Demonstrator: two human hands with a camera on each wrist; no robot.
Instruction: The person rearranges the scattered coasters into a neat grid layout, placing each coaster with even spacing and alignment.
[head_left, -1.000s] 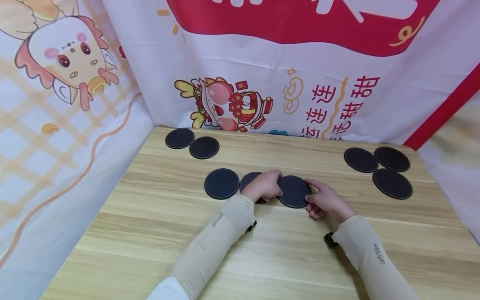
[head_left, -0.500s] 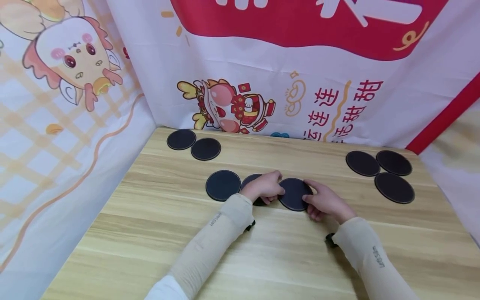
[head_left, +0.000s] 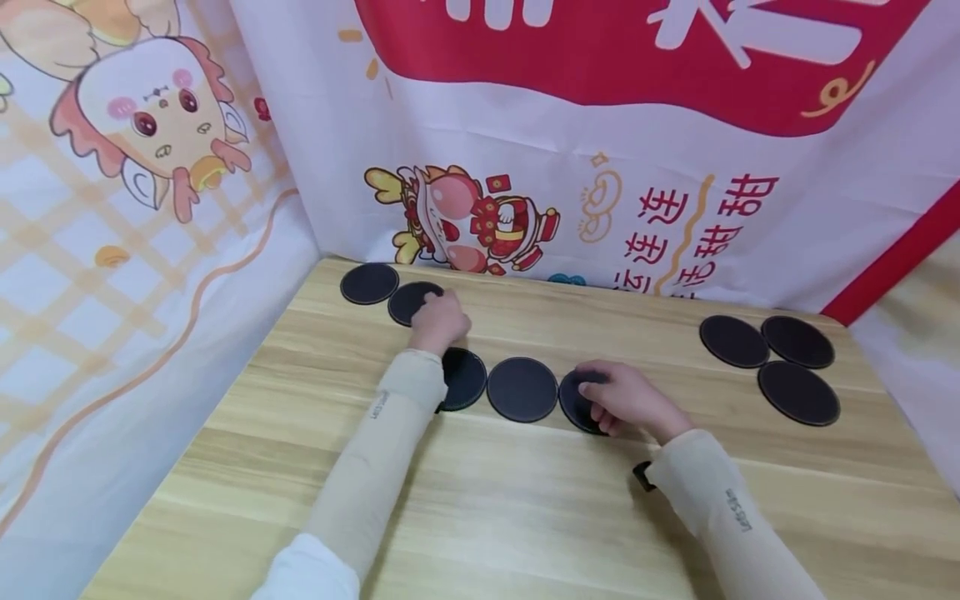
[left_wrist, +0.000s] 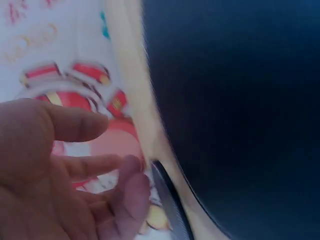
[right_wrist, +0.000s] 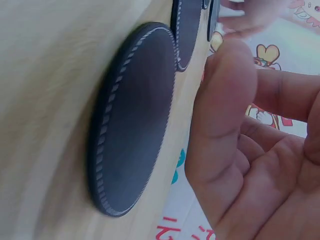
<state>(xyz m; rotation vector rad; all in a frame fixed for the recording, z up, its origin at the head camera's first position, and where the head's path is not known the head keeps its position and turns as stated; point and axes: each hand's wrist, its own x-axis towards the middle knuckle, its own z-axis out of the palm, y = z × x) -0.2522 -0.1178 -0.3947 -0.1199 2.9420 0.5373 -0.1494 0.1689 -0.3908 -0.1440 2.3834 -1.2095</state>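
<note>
Nearest us on the bench (head_left: 525, 517), the row's end disc (right_wrist: 137, 120) looks light and stiff; we judge its stitched rim best for pinching. The right hand (head_left: 633, 400) hovers over it, fingers bent, holding nothing. Farther off, the left hand (head_left: 439, 321), also loose, is at the far-left pair's inner disc (head_left: 405, 304); whether it touches, we cannot tell.

Left grip (left_wrist: 45, 180) loosely curled, 1 edge-on disc (left_wrist: 172, 204) beside it, 1 large dark disc (left_wrist: 245, 105) right, printed cloth (left_wrist: 75, 40)
</note>
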